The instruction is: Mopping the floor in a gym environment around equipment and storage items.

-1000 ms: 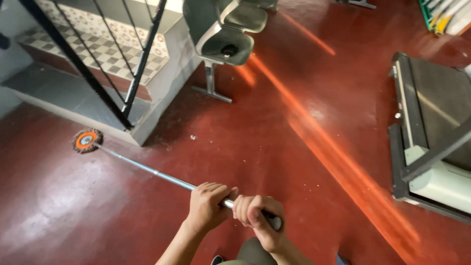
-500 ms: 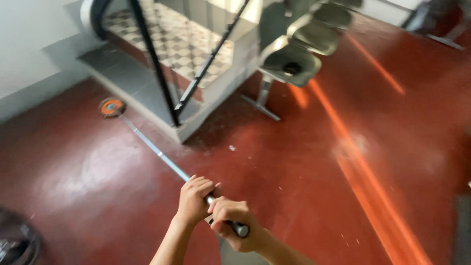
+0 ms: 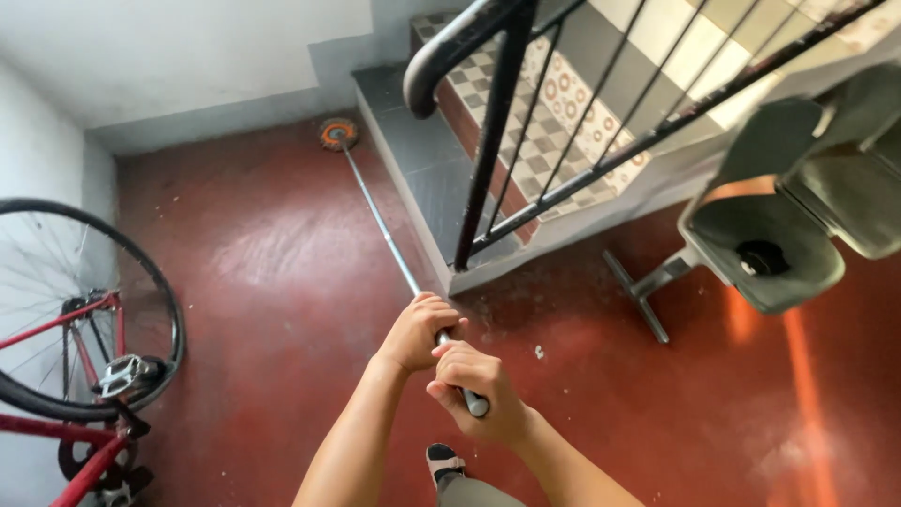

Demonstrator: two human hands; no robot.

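Both hands are wrapped around the long silver metal mop pole (image 3: 389,242), down at its near end. The left hand (image 3: 416,330) sits higher up the shaft, grip closed tight on the pole; the right hand (image 3: 477,392) is just behind it, almost touching, fist closed over the pole's butt end. From that grip the pole runs away up and to the left across the dark red polished floor (image 3: 282,282), its long axis slanting toward the far corner. Out there the round orange-and-grey mop head (image 3: 337,133) rests on the floor, right beside the grey stone bottom step (image 3: 413,160) and near the white wall. The left hand is the nearer one to the head. A red bicycle (image 3: 84,366) stands at left, and grey plastic seats (image 3: 798,216) at right; the nearest seat cups a small dark round object, too small to identify.
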